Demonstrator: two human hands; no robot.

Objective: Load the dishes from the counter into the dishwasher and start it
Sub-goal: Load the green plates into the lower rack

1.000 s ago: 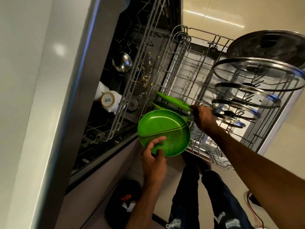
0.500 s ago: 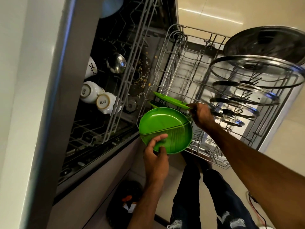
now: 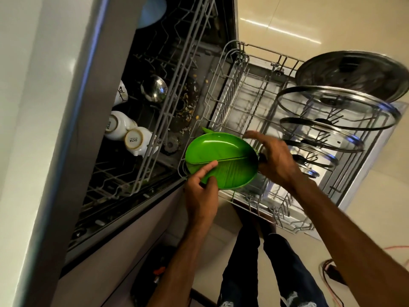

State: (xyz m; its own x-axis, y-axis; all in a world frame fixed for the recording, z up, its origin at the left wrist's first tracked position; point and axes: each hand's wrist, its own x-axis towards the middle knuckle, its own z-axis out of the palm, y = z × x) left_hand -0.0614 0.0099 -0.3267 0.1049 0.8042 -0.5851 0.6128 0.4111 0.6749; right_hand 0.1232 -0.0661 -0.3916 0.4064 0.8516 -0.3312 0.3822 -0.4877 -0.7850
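A green leaf-patterned plate is held tilted over the near left corner of the pulled-out lower rack. My left hand pinches its lower rim, thumb on the face. My right hand is blurred, fingers spread, curved around the plate's right rim; whether it touches the plate is unclear. The tip of another green plate standing in the rack shows just behind the held one.
Several glass lids and a steel lid stand in the rack's right side. Inside the dishwasher, white cups and a steel bowl sit upside down. My legs stand by the open door. Cables lie on the floor.
My right hand let go of the green plate standing in the rack and moved to the right rim of the held plate. The held plate rose and now hides most of the racked one.
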